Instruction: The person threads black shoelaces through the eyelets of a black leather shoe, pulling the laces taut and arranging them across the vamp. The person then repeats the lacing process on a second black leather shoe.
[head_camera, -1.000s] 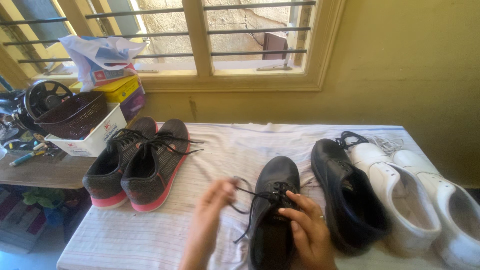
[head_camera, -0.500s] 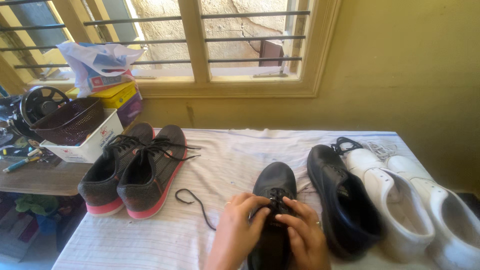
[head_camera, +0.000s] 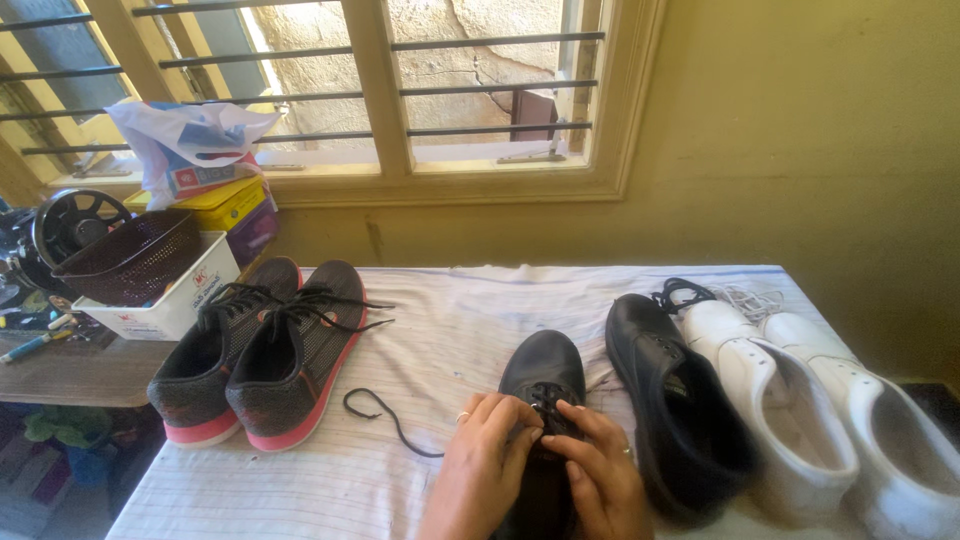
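Fingers of the left hand (head_camera: 490, 440) and right hand (head_camera: 595, 470) pinch the lace atop the black shoe (head_camera: 543, 385), whose toe points away from them toward the window.

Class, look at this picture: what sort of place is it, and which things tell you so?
Probably a room in a home, used for household work. A barred window sits in a yellow wall, a cloth-covered table holds several shoes, and a sewing machine stands on the side table.
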